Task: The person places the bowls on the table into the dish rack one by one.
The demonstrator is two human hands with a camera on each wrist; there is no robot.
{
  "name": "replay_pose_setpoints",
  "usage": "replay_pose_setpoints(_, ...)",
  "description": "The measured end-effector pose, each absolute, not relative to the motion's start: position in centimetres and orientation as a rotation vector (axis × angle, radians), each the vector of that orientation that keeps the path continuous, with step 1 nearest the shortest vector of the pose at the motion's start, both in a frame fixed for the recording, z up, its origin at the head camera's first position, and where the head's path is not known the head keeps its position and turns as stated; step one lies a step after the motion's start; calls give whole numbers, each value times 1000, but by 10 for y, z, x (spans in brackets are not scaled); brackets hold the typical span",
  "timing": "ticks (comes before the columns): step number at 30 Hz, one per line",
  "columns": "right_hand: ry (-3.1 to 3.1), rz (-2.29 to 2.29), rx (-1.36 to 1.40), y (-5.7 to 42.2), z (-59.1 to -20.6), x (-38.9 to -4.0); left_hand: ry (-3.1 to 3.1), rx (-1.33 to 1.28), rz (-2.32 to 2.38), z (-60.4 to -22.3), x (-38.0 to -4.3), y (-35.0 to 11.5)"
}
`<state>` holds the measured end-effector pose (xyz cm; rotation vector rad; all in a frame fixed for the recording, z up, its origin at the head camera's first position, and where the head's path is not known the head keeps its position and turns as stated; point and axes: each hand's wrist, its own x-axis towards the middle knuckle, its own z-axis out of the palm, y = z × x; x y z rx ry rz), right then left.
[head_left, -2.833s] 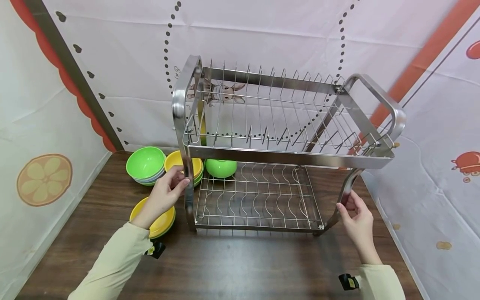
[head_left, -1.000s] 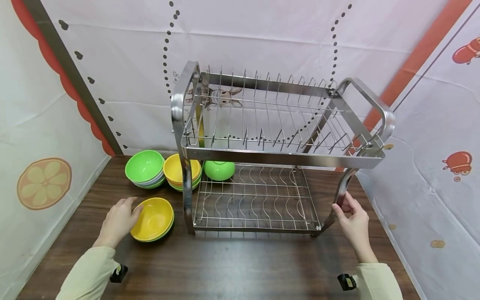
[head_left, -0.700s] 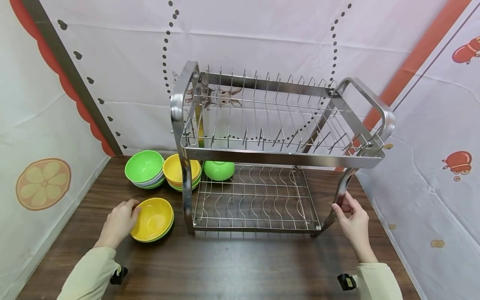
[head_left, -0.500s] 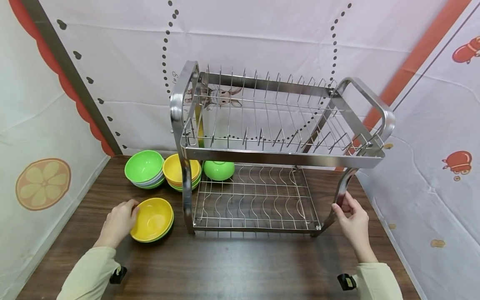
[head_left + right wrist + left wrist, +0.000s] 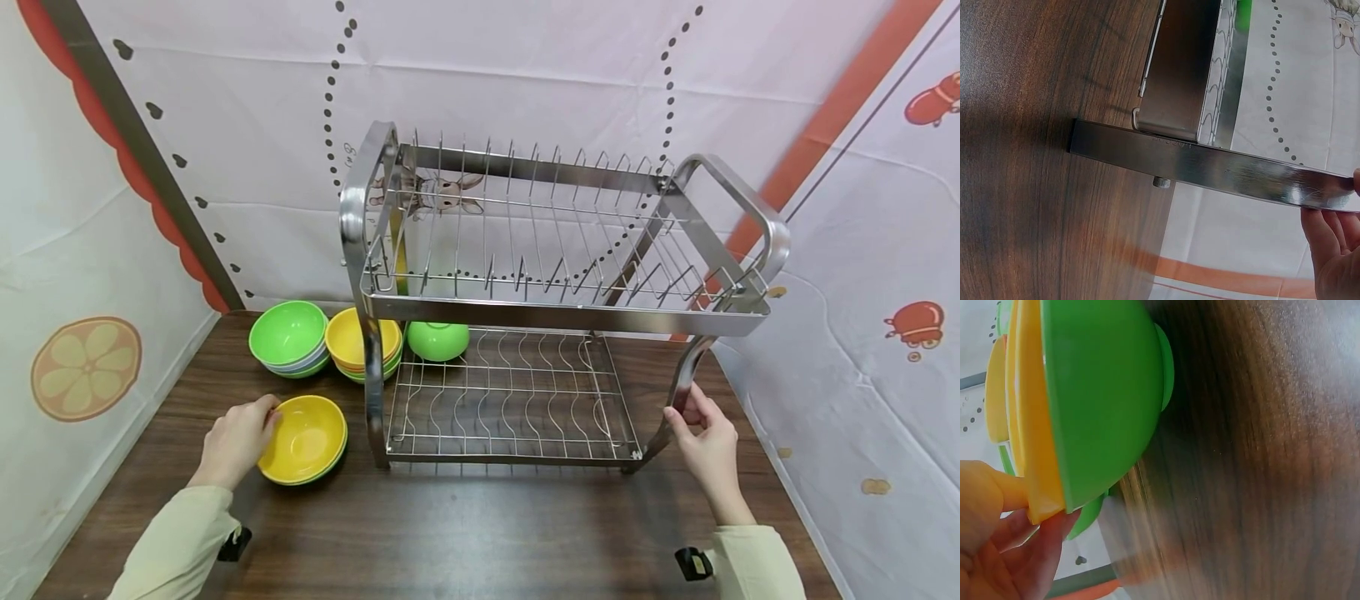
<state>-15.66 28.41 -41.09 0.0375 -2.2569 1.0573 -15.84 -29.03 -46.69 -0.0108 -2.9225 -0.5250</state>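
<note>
My left hand (image 5: pixel 236 437) pinches the left rim of a yellow bowl (image 5: pixel 306 437), which sits nested in a green bowl (image 5: pixel 1100 394). In the left wrist view the thumb lies inside the yellow rim and the fingers are under it. A two-tier metal dish rack (image 5: pixel 570 315) stands in the middle of the table. My right hand (image 5: pixel 707 437) holds the rack's front right leg (image 5: pixel 1229 172) between thumb and fingers. On the lower tier, at its left back, a green bowl (image 5: pixel 438 342) lies upside down.
Behind the held bowl are a stack topped by a green bowl (image 5: pixel 288 333) and another topped by a yellow bowl (image 5: pixel 360 337), partly behind the rack's left leg (image 5: pixel 374 383). Printed cloth walls (image 5: pixel 525 100) close the wooden table (image 5: pixel 465 533) in at the back and both sides.
My left hand has let go of the rack's left leg, moved down and left, and taken hold of the yellow bowl's rim. The right hand keeps its grip on the rack.
</note>
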Motion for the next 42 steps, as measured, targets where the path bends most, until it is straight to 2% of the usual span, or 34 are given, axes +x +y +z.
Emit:
replay_pose_setpoints(24,-2256,1061,58,282,-407,-156,-3019,-64,-370,-429,-158,-289)
replay_pose_setpoints(29,-2262,1062,52,283,-408,-157,-3018,-117,-356,-416,-154,-285)
replay_pose_setpoints(37,-2239,1098,82,265,-384,-144,-3016,-218,-339,-395,-149,-274)
replay_pose_setpoints(42,-2248,1090,55,273,-393,-149,-3055,-269,-349,-382,-142,-263)
